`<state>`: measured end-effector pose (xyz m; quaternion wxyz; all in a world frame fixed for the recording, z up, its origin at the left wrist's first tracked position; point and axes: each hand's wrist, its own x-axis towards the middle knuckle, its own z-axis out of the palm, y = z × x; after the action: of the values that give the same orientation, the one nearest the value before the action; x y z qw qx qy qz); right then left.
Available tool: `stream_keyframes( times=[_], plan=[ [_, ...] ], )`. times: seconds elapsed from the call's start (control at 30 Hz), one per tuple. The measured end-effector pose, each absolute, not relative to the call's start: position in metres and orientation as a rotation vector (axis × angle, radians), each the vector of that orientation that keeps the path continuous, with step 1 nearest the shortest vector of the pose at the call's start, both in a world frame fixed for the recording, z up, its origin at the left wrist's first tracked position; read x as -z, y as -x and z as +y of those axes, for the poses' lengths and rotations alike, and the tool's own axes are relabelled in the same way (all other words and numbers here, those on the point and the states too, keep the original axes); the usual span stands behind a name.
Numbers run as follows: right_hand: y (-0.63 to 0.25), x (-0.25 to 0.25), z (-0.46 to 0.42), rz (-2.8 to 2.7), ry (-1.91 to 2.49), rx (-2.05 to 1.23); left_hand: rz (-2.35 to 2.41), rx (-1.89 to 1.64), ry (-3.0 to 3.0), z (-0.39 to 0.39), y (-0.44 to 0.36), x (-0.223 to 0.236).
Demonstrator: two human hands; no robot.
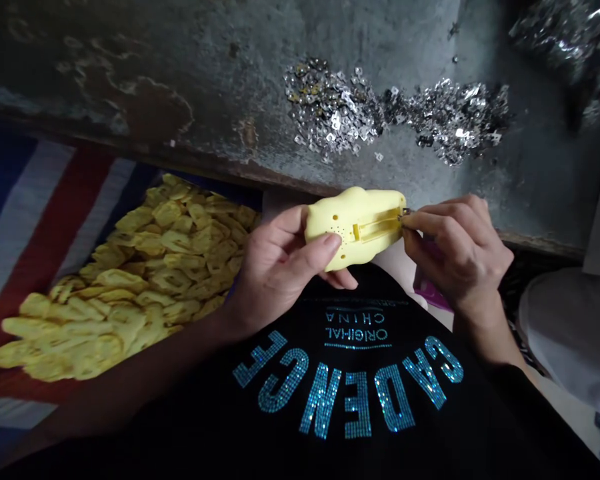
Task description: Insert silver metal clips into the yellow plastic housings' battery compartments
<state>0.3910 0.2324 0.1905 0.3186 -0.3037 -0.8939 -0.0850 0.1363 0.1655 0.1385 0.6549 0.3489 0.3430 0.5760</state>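
My left hand (280, 267) grips a yellow plastic shell (355, 223) with a rectangular slot in its back, holding it in front of my chest. My right hand (455, 250) pinches a small metal clip (407, 213) against the right end of that slot. Both hands are closed. Below them is my black shirt with blue rhinestone letters.
A heap of the same yellow plastic shells (140, 273) lies at my left on a red, white and blue striped cloth (30, 213). Piles of small shiny metal clips (395, 113) lie on the worn grey bench (180, 80). A white object (575, 333) stands at the right.
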Motion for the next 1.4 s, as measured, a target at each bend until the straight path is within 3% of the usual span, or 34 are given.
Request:
stream_keyframes(
  times=[0.33,0.57,0.93,1.1,1.4],
  plan=[
    [-0.39,-0.192,0.226,-2.323,0.88,0.168,0.774,-1.312,-0.759,0.167,-0.139,-0.142],
    [-0.391,-0.179,0.223,-2.284,0.86,0.455,0.808,-1.296,-0.657,0.175,-0.142,-0.15],
    [-0.392,-0.175,0.228,-2.25,0.881,0.471,0.769,-1.297,-0.731,0.168,-0.14,-0.143],
    [-0.39,-0.173,0.231,-2.26,0.86,0.265,0.804,-1.282,-0.766,0.168,-0.138,-0.14],
    [-0.398,-0.167,0.244,-1.879,0.989,-0.64,0.885,-1.297,-0.896,0.161,-0.138,-0.143]
  ],
)
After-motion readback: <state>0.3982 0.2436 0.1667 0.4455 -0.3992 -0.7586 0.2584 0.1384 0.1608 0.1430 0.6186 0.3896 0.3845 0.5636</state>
